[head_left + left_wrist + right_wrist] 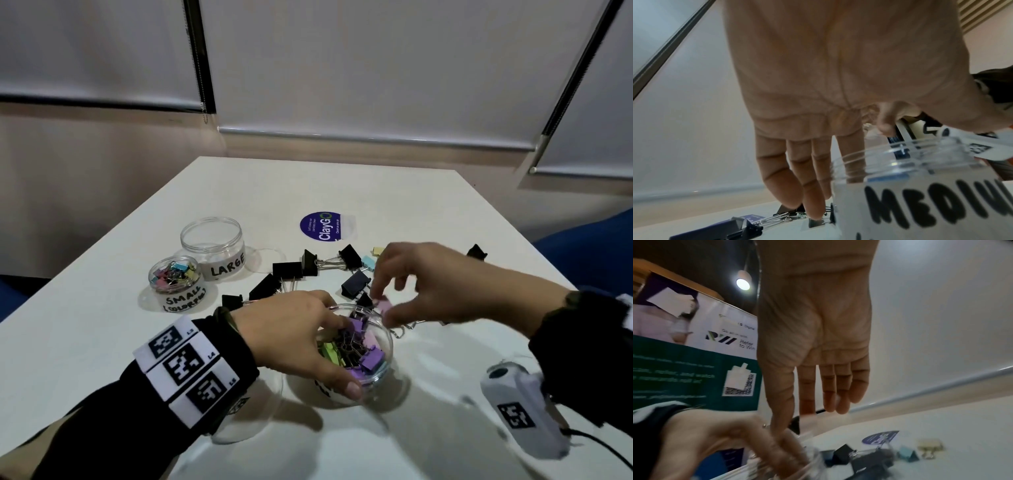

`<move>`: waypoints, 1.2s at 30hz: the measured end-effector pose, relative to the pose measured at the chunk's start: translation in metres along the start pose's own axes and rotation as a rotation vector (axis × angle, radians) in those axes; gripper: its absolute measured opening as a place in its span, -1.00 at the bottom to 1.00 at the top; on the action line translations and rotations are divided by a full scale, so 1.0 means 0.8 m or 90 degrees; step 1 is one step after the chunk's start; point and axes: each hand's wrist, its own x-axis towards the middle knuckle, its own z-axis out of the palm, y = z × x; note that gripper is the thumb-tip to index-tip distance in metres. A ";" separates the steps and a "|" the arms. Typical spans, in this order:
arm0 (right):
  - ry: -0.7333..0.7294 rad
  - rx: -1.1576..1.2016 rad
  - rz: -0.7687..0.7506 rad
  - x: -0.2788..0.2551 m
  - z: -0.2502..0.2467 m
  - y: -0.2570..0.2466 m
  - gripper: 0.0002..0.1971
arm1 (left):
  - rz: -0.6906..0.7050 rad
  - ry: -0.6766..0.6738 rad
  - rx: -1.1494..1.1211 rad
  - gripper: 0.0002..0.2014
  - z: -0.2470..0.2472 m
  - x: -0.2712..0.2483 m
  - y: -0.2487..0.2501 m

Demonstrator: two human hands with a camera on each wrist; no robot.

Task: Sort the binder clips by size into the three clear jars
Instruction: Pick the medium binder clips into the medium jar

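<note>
My left hand (301,339) grips the clear MEDIUM jar (387,356), thumb on the near wall and fingers over the far rim; the jar (920,194) holds purple, pink and green clips. Over the jar's far rim, my right hand (382,309) pinches a pink binder clip (386,303) between index finger and thumb. The SMALL jar (174,274) holds several colourful clips. Behind it stands the LARGE jar (212,246). Black large clips (287,269) lie scattered behind the MEDIUM jar, with a blue clip (907,454) and a yellow clip (930,447) further back.
A round purple sticker (325,226) lies on the white table (102,325) behind the clips. A clear lid (270,258) rests next to the LARGE jar. A lone black clip (476,251) sits near the table's right edge.
</note>
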 end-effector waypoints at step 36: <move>-0.054 -0.169 0.206 0.119 0.031 0.094 -0.31 | 0.003 0.080 -0.142 -0.08 -0.006 0.002 0.008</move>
